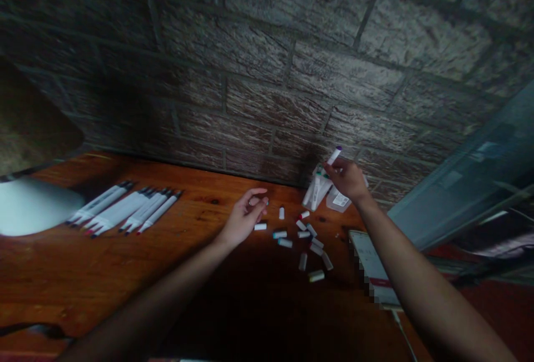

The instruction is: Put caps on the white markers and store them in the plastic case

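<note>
My right hand [348,177] grips a white marker [334,156] with a purple end, tilted above a clear plastic container [311,199] that holds other markers. My left hand [244,217] hovers over the wooden table with its index finger stretched out and its thumb curled toward the other fingers. A tiny pale bluish tip shows at the thumb; what it belongs to is unclear. Close to the left hand lie a white marker cap [261,227] and another cap [281,213]. More loose caps with coloured ends, such as a blue one [280,234], are scattered between the hands.
Several white markers [120,212] lie in a row on the left of the wooden table [200,289]. A lamp-like white object [37,206] stands at the far left. A clear lid or box [337,201] and a phone-like device [373,267] with a cable sit right. A brick wall [250,100] rises behind.
</note>
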Available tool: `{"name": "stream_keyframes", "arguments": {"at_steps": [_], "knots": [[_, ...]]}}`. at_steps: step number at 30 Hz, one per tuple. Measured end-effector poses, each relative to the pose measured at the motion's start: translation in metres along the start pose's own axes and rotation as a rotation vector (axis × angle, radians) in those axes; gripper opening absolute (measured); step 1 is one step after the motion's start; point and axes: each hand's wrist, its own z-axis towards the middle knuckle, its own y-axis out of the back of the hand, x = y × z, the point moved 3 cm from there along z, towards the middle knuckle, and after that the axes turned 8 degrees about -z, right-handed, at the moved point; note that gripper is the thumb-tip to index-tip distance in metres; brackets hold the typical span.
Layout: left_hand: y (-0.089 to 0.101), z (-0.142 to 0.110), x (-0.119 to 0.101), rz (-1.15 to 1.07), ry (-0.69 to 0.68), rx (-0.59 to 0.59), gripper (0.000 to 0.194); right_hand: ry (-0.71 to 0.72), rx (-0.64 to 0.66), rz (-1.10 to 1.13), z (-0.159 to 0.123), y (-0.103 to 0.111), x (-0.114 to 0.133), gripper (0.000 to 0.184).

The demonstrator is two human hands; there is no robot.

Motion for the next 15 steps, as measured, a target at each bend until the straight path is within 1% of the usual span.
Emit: {"name": "stream_keyframes", "arguments": {"at_steps": [2, 7, 9, 12, 15], "knots": [[0.002, 0.001, 0.001, 0.019, -0.005, -0.004, 0.044, -0.012, 0.002, -0.03, -0.005, -0.003, -0.001, 0.026], [0.01, 0.007, 0.008, 0.109, -0.047, -0.015, 0.042, -0.034, -0.093, -0.04, -0.023, 0.003, -0.006, 0.044], [0.01, 0.007, 0.008, 0.188, -0.081, -0.018, 0.041, -0.024, -0.114, -0.022, -0.033, 0.005, -0.003, 0.043], [0.006, 0.002, 0.003, 0.396, -0.128, -0.009, 0.034, -0.031, -0.155, 0.055, -0.055, 0.0, 0.006, 0.037], [0.008, -0.002, -0.006, 0.703, -0.115, 0.02, 0.025, -0.028, -0.235, 0.13, -0.087, -0.011, 0.017, 0.035]]}}
